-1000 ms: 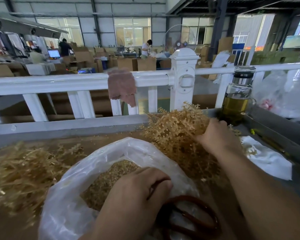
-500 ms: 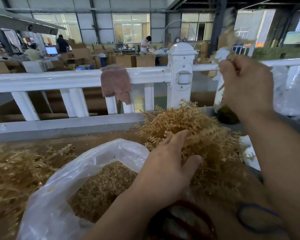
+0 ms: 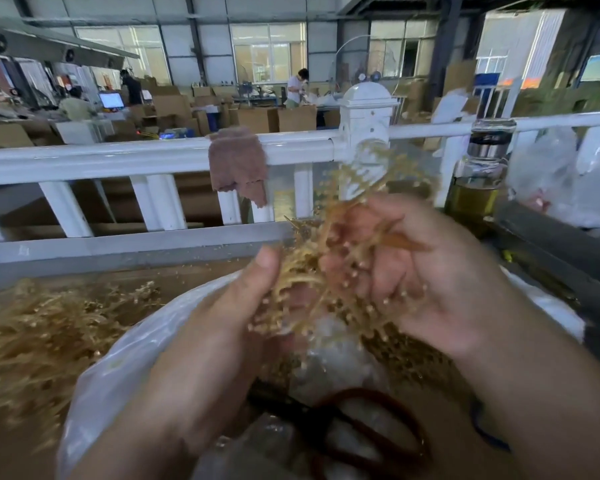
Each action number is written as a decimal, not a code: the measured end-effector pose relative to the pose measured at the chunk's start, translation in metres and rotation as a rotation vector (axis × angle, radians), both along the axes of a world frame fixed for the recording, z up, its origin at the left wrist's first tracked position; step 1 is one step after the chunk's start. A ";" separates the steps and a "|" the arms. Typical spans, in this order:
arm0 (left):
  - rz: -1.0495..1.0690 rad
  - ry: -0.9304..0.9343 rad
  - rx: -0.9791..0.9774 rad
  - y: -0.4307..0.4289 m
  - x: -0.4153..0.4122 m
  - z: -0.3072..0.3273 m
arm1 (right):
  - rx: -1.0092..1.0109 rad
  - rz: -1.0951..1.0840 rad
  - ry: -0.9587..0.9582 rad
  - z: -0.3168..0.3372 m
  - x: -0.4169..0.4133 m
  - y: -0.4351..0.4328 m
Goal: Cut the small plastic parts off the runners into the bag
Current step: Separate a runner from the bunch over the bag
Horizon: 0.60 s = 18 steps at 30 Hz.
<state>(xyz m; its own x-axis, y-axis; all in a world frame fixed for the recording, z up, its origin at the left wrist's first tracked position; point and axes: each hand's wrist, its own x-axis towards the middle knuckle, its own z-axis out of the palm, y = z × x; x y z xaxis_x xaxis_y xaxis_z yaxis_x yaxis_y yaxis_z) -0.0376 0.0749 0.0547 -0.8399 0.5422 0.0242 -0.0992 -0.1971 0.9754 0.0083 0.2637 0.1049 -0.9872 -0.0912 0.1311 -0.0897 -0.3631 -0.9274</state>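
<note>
Head view, the only one I have. Both hands meet just right of centre, above the open mouth of the bag (image 3: 118, 368), a clear plastic one that fills the lower middle of the frame. The left hand (image 3: 222, 341) comes up from seven o'clock, thumb raised and pressed against the bunch of runners (image 3: 312, 271), with the fingers curled in behind it, so it is grasping the bunch. The right hand (image 3: 430, 289) comes in from four o'clock, palm turned toward me, fingers bent around the upper strands of the same bunch; it grips too, though motion blur hides just where the fingertips sit. The bunch is a tan, twiggy tangle with small beads along its stems, and it fans up toward one o'clock, in front of the white post (image 3: 364, 126).

Inside the bag, at five o'clock from the bunch, I see a brown grainy heap of cut parts (image 3: 406, 355). Scissors (image 3: 371, 431) with reddish-brown loop handles lie at six o'clock, on the plastic below the hands; neither hand touches them. A blue band (image 3: 478, 424) circles the right wrist.

At nine o'clock a loose pile of runners (image 3: 32, 341) lies on the brown work surface beside the bag. Behind runs a white railing (image 3: 118, 154), with a pinkish-brown cloth (image 3: 238, 161) draped over it at eleven o'clock. At two o'clock stands a glass bottle (image 3: 478, 181) holding yellow-green liquid.
</note>
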 end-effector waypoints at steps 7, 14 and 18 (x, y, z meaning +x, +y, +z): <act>0.086 -0.089 -0.015 -0.041 0.015 -0.009 | -0.022 0.000 -0.203 -0.025 0.013 -0.042; 0.126 -0.099 0.052 -0.068 0.017 -0.015 | -0.038 0.091 -0.159 -0.051 0.018 -0.063; 0.122 -0.081 0.157 -0.069 0.018 -0.020 | -0.178 0.023 -0.065 -0.057 0.016 -0.071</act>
